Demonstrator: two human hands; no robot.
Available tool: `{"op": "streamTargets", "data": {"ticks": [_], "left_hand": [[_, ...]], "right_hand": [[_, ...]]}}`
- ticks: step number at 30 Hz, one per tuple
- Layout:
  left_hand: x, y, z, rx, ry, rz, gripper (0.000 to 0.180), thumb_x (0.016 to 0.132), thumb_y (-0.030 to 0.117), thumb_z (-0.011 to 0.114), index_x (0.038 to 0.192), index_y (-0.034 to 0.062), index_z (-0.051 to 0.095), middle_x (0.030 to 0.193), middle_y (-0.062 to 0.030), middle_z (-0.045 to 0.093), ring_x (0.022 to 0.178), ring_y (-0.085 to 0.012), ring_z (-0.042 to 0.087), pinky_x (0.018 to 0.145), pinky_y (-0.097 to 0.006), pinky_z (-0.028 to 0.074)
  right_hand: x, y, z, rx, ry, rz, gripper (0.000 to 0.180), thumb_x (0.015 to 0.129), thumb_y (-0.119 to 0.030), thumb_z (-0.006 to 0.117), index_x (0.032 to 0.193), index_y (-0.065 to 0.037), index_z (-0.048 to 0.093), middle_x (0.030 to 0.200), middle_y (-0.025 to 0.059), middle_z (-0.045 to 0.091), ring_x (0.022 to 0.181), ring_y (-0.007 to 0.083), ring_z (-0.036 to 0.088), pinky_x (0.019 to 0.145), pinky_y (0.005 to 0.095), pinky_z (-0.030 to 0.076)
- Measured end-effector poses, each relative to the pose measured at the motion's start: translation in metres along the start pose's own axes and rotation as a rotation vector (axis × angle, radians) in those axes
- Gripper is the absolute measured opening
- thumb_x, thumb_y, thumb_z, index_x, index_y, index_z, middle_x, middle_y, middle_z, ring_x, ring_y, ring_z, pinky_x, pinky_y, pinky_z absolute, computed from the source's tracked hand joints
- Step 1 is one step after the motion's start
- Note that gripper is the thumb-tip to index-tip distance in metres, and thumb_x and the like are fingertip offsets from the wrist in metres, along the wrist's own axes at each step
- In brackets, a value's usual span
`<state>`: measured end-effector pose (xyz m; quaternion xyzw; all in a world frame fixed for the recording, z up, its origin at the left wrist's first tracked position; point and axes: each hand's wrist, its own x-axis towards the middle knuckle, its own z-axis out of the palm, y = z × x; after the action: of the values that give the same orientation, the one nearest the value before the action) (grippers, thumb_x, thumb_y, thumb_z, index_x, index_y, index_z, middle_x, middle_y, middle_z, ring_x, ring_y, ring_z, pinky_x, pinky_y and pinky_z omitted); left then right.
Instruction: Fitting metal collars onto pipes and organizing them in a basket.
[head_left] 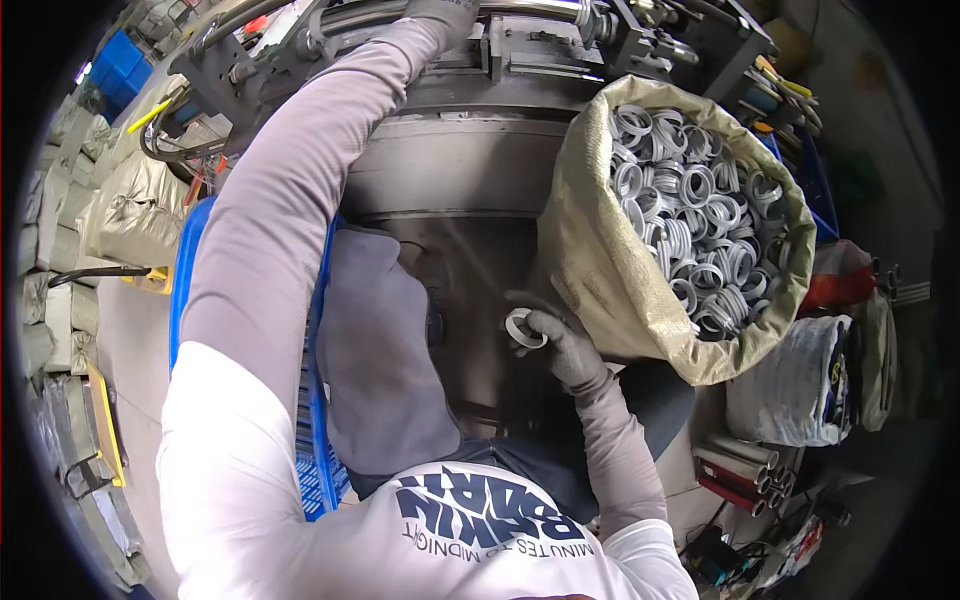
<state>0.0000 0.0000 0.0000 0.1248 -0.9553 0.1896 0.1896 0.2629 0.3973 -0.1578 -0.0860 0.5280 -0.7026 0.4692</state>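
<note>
My gloved right hand (566, 352) is closed on a pale grey ring (525, 328), pinched between thumb and fingers beside the sack and over my lap. My left arm stretches up to the machine (490, 60) at the far edge. There my gloved left hand (446, 14) is at the metal roller (535, 10); its fingers are cut off by the picture's edge. To the right of the machine's front stands an open woven sack (590, 240), filled with many similar grey rings (697, 186).
A blue plastic crate (318, 440) stands left of my legs, under my left arm. A grey cloth (375, 350) covers my left thigh. On the right lie several metal tubes (740, 455) and a wrapped bundle (790, 385). Wrapped packages (140, 210) are stacked at the left.
</note>
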Motion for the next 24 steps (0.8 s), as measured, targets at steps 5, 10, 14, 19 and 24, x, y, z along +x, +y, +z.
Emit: {"op": "streamTargets", "data": {"ticks": [5,10,14,19,24], "left_hand": [[-0.011,-0.053,0.06,0.143,0.109,0.262,0.062,0.094,0.023,0.061,0.152,0.0053,0.049,0.15,-0.0172,0.056,0.143,-0.0303,0.051,0.124,-0.052,0.032],[-0.151,-0.044,0.016,-0.123,0.276,0.348,0.065,0.089,0.019,0.067,0.151,0.0055,0.049,0.152,-0.0144,0.055,0.143,-0.0318,0.05,0.118,-0.052,0.038],[-0.291,-0.144,0.061,-0.384,0.236,0.235,0.045,0.084,0.013,0.064,0.129,0.016,0.067,0.122,-0.0137,0.07,0.115,-0.0327,0.065,0.103,-0.046,0.05],[-0.567,-0.275,0.18,-0.047,-0.64,-0.024,0.039,0.092,0.025,0.062,0.13,0.016,0.064,0.124,-0.0087,0.068,0.118,-0.0285,0.064,0.1,-0.047,0.049],[-0.682,-0.22,0.204,-0.104,-0.739,0.039,0.036,0.092,0.019,0.061,0.127,0.0139,0.065,0.122,-0.0081,0.068,0.119,-0.0275,0.065,0.097,-0.046,0.05]], "right_hand": [[0.021,0.012,0.0,-0.059,-0.165,-0.042,0.063,0.09,-0.023,0.068,0.145,0.005,0.056,0.114,0.0113,0.07,0.094,0.0178,0.068,0.087,0.0321,0.058],[0.008,0.005,-0.003,-0.099,-0.046,0.004,0.055,0.088,-0.015,0.068,0.139,0.004,0.061,0.108,0.0095,0.068,0.086,0.0134,0.063,0.08,0.028,0.054],[0.006,0.012,-0.012,-0.045,0.025,-0.002,0.057,0.088,-0.016,0.066,0.14,0.005,0.059,0.105,0.0131,0.068,0.083,0.0169,0.063,0.075,0.0298,0.054],[0.016,0.023,0.001,-0.017,0.051,-0.147,0.054,0.093,-0.028,0.065,0.136,0.005,0.06,0.107,0.0137,0.069,0.091,0.0209,0.068,0.08,0.0324,0.059],[0.022,0.049,-0.039,-0.038,0.161,-0.125,0.048,0.099,-0.037,0.063,0.129,0.0,0.065,0.12,0.0144,0.072,0.103,0.0234,0.071,0.086,0.0376,0.062]]}}
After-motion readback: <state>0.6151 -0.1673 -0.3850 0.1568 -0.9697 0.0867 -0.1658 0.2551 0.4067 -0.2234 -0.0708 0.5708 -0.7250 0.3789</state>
